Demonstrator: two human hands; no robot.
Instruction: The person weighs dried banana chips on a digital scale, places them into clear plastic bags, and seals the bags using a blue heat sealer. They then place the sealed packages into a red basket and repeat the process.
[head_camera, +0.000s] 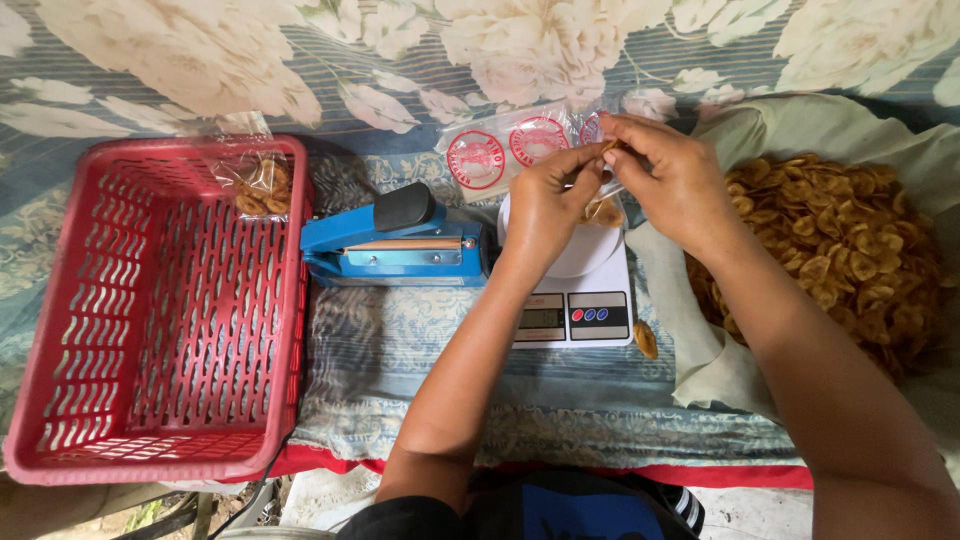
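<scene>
left hand (545, 200) pinches clear bag (603, 205) open over scale (575, 300); right hand (665, 170) grips chip (612, 146) above it | heap (850, 250) near

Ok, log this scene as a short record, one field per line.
surface: floral cloth
left hand: grips a clear bag over the scale
right hand: at the bag's mouth, pinching a chip
scale: white, below both hands
sealer: blue, left of the scale
basket: red, far left, one filled bag in its top corner
chips: heap on pale cloth, right
loose chip: beside the scale
empty bags: behind the scale
</scene>
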